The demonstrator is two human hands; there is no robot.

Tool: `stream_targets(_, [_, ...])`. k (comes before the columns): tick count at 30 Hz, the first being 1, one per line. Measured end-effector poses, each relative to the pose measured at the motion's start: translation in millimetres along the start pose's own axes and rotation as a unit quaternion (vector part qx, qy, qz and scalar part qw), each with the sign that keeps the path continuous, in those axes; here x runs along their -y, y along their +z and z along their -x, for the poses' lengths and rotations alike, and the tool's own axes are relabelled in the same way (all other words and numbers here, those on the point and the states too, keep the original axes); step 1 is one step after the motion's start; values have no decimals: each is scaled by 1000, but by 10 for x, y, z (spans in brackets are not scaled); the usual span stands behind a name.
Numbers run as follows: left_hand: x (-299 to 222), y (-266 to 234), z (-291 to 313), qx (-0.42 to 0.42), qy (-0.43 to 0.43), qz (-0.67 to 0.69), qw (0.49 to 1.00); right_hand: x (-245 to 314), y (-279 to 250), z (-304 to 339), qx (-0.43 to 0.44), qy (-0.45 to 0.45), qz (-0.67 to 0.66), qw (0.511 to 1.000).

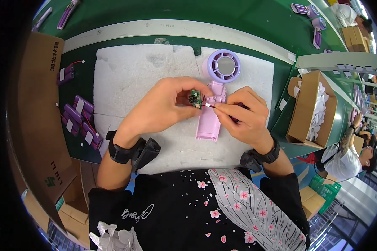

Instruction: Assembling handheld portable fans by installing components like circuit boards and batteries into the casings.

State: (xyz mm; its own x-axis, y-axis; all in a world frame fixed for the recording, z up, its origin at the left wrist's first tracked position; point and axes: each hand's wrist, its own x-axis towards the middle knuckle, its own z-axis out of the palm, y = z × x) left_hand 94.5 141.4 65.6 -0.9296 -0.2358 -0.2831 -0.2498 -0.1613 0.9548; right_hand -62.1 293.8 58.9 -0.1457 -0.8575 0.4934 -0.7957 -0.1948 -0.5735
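Note:
My left hand (155,106) pinches a small green circuit board (195,99) between thumb and fingers. Close beside it, the fingertips of my right hand (249,115) are closed on a thin wire with a small white plug (208,105), held right by the board's edge. Something dark purple, partly hidden, shows within my right fingers; it looks like a battery pack (239,107). Beneath both hands a handheld fan lies on its back, with a lilac round head (213,69) and an open pink handle shell (208,126). Whether the plug sits in the board I cannot tell.
White foam sheet (125,75) covers the green bench. Several purple battery packs (77,113) with wires lie at the left, beside a tall cardboard box (37,125). An open carton (299,113) of white pieces stands right. Fan parts (318,25) lie far right; people sit beyond.

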Motion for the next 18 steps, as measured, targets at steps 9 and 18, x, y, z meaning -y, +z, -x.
stream_targets(9, [-19, 22, -7, -25, -5, 91, 996, 15, 8, -8, 12, -3, -8, 1000])
stream_targets(18, [6, 9, -35, -15, -10, 107, 994, -4, 40, 3, -5, 7, 13, 1000])
